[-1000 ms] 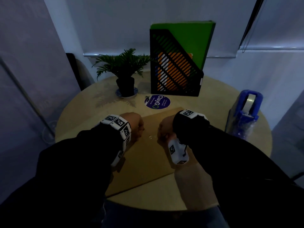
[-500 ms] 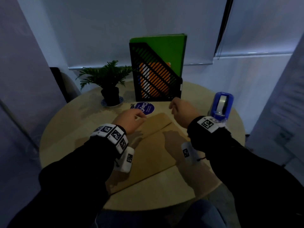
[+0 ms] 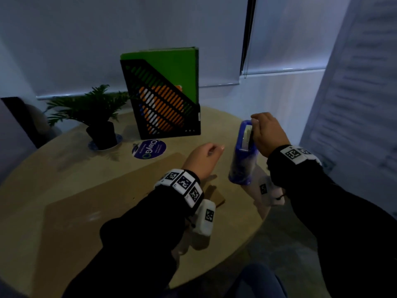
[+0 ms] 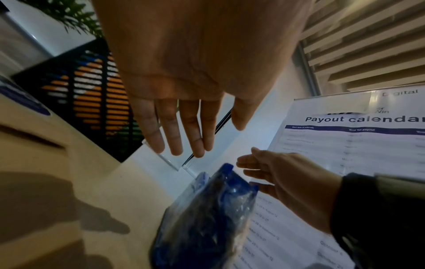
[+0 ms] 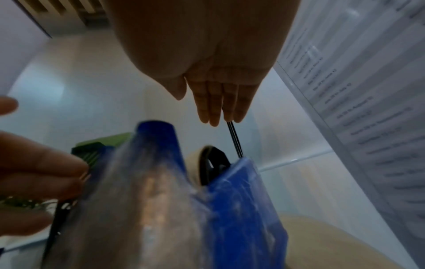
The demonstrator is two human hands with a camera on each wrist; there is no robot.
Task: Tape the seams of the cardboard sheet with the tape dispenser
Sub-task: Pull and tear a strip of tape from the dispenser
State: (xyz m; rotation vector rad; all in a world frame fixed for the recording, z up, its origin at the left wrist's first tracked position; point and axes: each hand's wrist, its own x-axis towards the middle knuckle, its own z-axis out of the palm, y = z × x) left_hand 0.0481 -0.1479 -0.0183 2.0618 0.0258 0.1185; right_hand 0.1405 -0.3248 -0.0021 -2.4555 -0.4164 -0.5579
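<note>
The brown cardboard sheet point(image 3: 103, 203) lies flat on the round table point(image 3: 53, 168), partly under my left forearm. The blue tape dispenser point(image 3: 243, 155), wrapped in clear plastic, stands upright near the table's right edge. My left hand point(image 3: 205, 158) hovers just left of it with its fingers point(image 4: 181, 138) straight. My right hand point(image 3: 266, 134) is at the dispenser's top right side, fingers point(image 5: 216, 107) extended and not curled round it. In the left wrist view the right hand point(image 4: 276, 178) reaches in beside the dispenser point(image 4: 207, 218). The tape roll point(image 5: 195, 169) shows inside the dispenser point(image 5: 241, 200).
A black mesh file holder with a green folder point(image 3: 165, 104) stands at the back. A potted plant point(image 3: 98, 119) and a round blue sticker point(image 3: 149, 149) are left of it. A "Payout calendar" poster point(image 4: 356, 138) hangs on the right. The table edge point(image 3: 257, 224) runs close to the dispenser.
Both hands left the cardboard and moved right and forward to the tape dispenser, one on either side. The head view has turned to the right.
</note>
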